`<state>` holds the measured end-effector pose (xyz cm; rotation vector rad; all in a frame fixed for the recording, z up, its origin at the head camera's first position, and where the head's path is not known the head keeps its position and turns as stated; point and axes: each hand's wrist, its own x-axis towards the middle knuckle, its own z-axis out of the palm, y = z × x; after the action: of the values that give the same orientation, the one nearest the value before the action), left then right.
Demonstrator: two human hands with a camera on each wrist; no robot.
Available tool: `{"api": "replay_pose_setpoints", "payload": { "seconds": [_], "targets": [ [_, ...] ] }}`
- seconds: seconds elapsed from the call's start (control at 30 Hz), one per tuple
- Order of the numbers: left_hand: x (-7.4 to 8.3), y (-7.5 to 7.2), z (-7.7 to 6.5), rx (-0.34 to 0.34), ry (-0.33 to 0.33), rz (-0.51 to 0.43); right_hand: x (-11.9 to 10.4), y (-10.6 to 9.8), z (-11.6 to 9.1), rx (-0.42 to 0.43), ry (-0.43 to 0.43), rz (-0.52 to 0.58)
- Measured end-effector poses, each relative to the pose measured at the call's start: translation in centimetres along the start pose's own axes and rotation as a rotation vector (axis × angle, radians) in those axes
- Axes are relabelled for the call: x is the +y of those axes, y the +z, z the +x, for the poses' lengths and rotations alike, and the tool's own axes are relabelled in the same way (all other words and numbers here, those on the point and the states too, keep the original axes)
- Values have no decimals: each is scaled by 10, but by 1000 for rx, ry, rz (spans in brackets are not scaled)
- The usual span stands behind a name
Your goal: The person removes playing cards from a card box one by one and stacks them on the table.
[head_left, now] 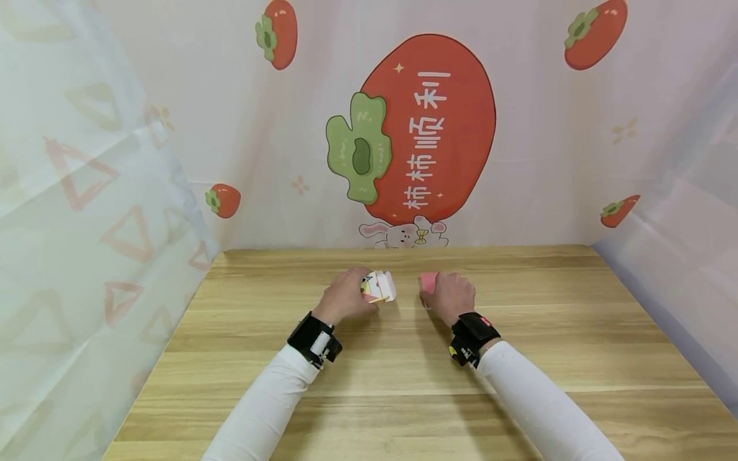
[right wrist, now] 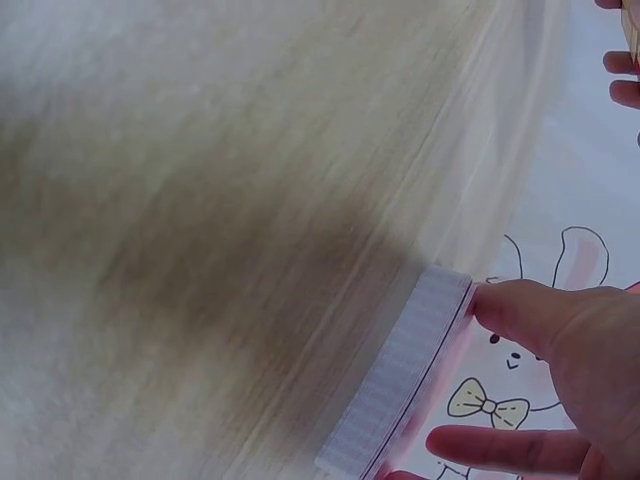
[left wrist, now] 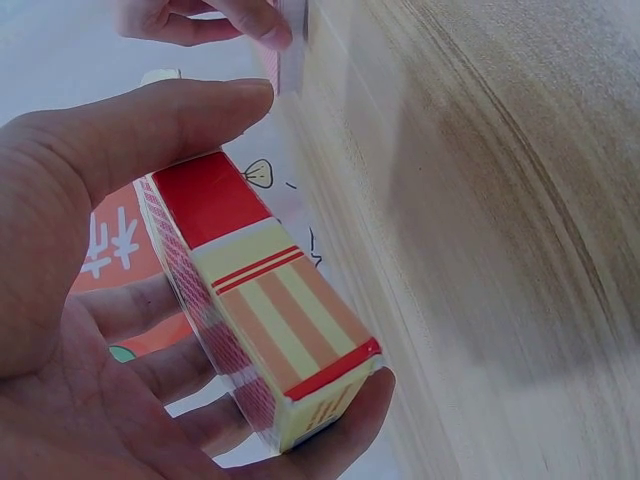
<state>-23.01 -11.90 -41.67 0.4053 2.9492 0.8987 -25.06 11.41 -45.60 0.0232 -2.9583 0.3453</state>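
My left hand [head_left: 344, 299] grips a small playing-card box [head_left: 377, 287], its white flap standing out at the end that faces right. In the left wrist view, the box [left wrist: 270, 290] shows a red and cream striped side and a pink patterned face, with the thumb along one end and the fingers round the other. To the right, my right hand [head_left: 452, 298] holds a deck of playing cards [head_left: 428, 282] with pink backs. The right wrist view shows the stacked white edges of the deck [right wrist: 405, 375] close over the table, the thumb at one end. A gap separates deck and box.
Both hands work near the back of a wooden table [head_left: 398, 397]. Behind it hangs a white cloth [head_left: 536, 160] printed with persimmons and a rabbit. More cloth [head_left: 86, 211] hangs along the left side, and another sheet borders the right.
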Motion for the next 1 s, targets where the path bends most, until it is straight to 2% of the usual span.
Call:
{"api": "replay_pose_setpoints", "payload": {
  "seconds": [0.23,0.4,0.53,0.63,0.73,0.8,0.9,1.0],
  "targets": [
    [0,0,-1,3,4,-5,0,-4,-1,-6,10,-5],
    [1,-1,-1,7,5,-3,-2,-13,1,38,-14,31],
    [2,0,1,4,17,-6,-10,-28,0,109,-120,129],
    [2,1,2,-2,32,-1,-19,-40,-1,126,-259,267],
    [3,1,3,-5,51,1,-30,-49,-2,63,-383,421],
    [3,2,3,-4,68,5,-36,-52,-3,0,-440,483],
    [4,3,3,4,98,7,-43,-52,-4,-89,-493,525],
    [6,4,3,9,117,10,-45,-49,-3,-141,-497,523]
  ]
}}
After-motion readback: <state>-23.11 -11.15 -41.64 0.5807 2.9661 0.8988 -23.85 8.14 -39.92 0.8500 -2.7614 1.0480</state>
